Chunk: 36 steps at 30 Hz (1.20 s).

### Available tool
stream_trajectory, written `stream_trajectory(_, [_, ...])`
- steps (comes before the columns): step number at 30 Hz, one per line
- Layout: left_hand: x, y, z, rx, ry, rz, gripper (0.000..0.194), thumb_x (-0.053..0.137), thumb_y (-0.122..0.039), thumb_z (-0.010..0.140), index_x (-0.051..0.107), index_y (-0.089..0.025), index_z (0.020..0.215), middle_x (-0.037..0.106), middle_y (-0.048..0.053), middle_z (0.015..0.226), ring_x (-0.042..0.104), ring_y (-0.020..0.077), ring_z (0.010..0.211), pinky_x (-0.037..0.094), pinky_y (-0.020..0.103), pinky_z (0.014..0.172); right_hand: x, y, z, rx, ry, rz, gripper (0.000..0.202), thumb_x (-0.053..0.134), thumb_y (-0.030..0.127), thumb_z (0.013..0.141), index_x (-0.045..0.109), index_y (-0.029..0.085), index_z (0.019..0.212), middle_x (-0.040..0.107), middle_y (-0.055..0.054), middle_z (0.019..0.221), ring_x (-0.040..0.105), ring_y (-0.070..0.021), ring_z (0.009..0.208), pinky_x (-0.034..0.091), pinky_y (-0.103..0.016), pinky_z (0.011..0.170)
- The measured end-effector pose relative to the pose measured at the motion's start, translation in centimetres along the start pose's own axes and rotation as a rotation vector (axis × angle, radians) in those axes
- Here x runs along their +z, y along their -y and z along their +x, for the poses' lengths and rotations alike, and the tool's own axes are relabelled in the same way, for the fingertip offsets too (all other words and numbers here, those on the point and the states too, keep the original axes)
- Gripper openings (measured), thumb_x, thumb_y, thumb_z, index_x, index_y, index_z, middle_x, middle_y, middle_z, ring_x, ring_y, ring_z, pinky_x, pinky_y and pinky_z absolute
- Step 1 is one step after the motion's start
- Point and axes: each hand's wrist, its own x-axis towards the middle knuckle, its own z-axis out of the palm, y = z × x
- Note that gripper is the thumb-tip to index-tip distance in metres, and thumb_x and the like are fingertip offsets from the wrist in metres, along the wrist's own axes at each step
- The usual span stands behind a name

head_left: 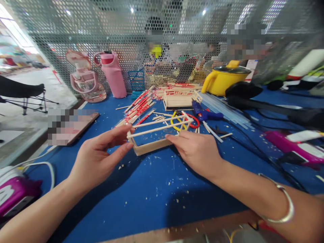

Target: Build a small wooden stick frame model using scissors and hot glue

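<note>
A small box-shaped frame of thin wooden sticks (150,147) is held tilted just above the blue table. My left hand (97,157) pinches its left end between thumb and fingers. On the near right side, the fingers of my right hand (196,152) close on the lower edge, hiding that corner. Behind it stands a second stick-built frame (177,101). A blue glue gun (206,113) lies to the right of that one, near scissors (193,121) with red and yellow handles. Bundles of sticks in red-and-white wrappers (139,108) lie behind my left hand.
A phone (83,126) lies on the left of the blue table (149,202). Pink bottles (115,74) and a yellow pot (224,81) stand by the mesh panel (136,20). Clear glue sticks (227,109) and black cables (265,148) lie right. Wood scraps are scattered about.
</note>
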Motion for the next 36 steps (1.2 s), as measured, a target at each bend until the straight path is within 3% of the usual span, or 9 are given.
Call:
stream_trajectory(11, [0.0, -0.1, 0.0, 0.000, -0.008, 0.038, 0.044, 0.068, -0.036, 0.077, 0.061, -0.027, 0.120, 0.070, 0.004, 0.111, 0.068, 0.0199, 0.085, 0.056, 0.034, 0.083, 0.1, -0.1, 0.0, 0.037, 0.066, 0.053, 0.029, 0.055, 0.015, 0.085, 0.070, 0.024, 0.109, 0.070, 0.000, 0.076, 0.063, -0.0136, 0.064, 0.036, -0.026, 0.051])
stream_trajectory(19, [0.0, -0.2, 0.0, -0.011, -0.009, 0.043, 0.043, 0.068, -0.036, 0.077, 0.062, -0.027, 0.119, 0.070, 0.004, 0.111, 0.068, 0.0208, 0.087, 0.056, 0.035, 0.084, 0.3, -0.2, 0.1, 0.054, 0.070, 0.118, 0.029, 0.053, 0.015, 0.087, 0.068, 0.021, 0.111, 0.074, -0.003, 0.086, 0.068, -0.0151, 0.074, 0.045, -0.025, 0.058])
stream_trajectory(22, [0.1, -0.1, -0.2, -0.026, -0.016, -0.010, 0.045, 0.069, -0.035, 0.076, 0.061, -0.026, 0.120, 0.070, 0.005, 0.111, 0.069, 0.0215, 0.088, 0.056, 0.036, 0.083, 0.2, -0.1, -0.1, 0.029, 0.036, 0.124, 0.029, 0.051, 0.017, 0.089, 0.065, 0.019, 0.114, 0.074, -0.004, 0.090, 0.068, -0.0155, 0.076, 0.048, -0.026, 0.062])
stream_trajectory(25, [0.4, -0.3, -0.2, -0.069, -0.047, -0.107, 0.045, 0.069, -0.034, 0.076, 0.061, -0.024, 0.119, 0.071, 0.006, 0.109, 0.069, 0.0220, 0.089, 0.058, 0.035, 0.080, -0.4, 0.0, -0.2, 0.020, -0.096, 0.186, 0.026, 0.054, 0.023, 0.088, 0.062, 0.018, 0.112, 0.073, -0.005, 0.092, 0.067, -0.0143, 0.073, 0.048, -0.025, 0.064])
stream_trajectory(27, [0.5, -0.5, -0.1, -0.126, -0.080, -0.169, 0.043, 0.070, -0.033, 0.075, 0.063, -0.022, 0.116, 0.072, 0.006, 0.106, 0.070, 0.0219, 0.088, 0.058, 0.033, 0.077, -0.8, -0.1, -0.2, 0.131, -0.219, 0.316, 0.026, 0.059, 0.029, 0.085, 0.057, 0.018, 0.109, 0.069, -0.003, 0.082, 0.062, -0.0126, 0.062, 0.046, -0.025, 0.058])
stream_trajectory(29, [0.4, -0.7, 0.3, -0.197, -0.110, -0.234, 0.043, 0.072, -0.034, 0.073, 0.063, -0.020, 0.114, 0.072, 0.007, 0.103, 0.070, 0.0211, 0.086, 0.058, 0.031, 0.075, -1.1, -0.6, 0.1, 0.347, -0.337, 0.546, 0.025, 0.059, 0.034, 0.084, 0.050, 0.021, 0.103, 0.061, 0.001, 0.072, 0.054, -0.0109, 0.052, 0.043, -0.025, 0.049])
stream_trajectory(31, [0.3, -0.8, 0.6, -0.272, -0.128, -0.314, 0.045, 0.074, -0.035, 0.071, 0.062, -0.020, 0.112, 0.072, 0.006, 0.102, 0.070, 0.0202, 0.087, 0.057, 0.029, 0.074, -1.1, -1.2, 0.5, 0.604, -0.372, 0.846, 0.021, 0.056, 0.038, 0.085, 0.044, 0.023, 0.094, 0.053, 0.004, 0.065, 0.048, -0.0100, 0.047, 0.041, -0.024, 0.042])
stream_trajectory(34, [0.3, -0.7, 1.0, -0.368, -0.131, -0.461, 0.046, 0.074, -0.036, 0.072, 0.060, -0.019, 0.112, 0.071, 0.007, 0.103, 0.068, 0.0189, 0.089, 0.057, 0.028, 0.074, -0.8, -1.5, 0.9, 0.915, -0.174, 1.233, 0.028, 0.054, 0.049, 0.084, 0.041, 0.024, 0.085, 0.050, 0.005, 0.064, 0.049, -0.0109, 0.047, 0.040, -0.022, 0.035])
stream_trajectory(36, [0.6, -0.7, 1.1, -0.410, -0.122, -0.555, 0.044, 0.072, -0.036, 0.073, 0.058, -0.018, 0.112, 0.070, 0.007, 0.104, 0.067, 0.0171, 0.088, 0.056, 0.026, 0.073, -0.6, -1.1, 0.9, 0.961, 0.036, 1.401, 0.031, 0.057, 0.051, 0.081, 0.046, 0.022, 0.087, 0.054, 0.001, 0.073, 0.056, -0.0132, 0.057, 0.045, -0.023, 0.037])
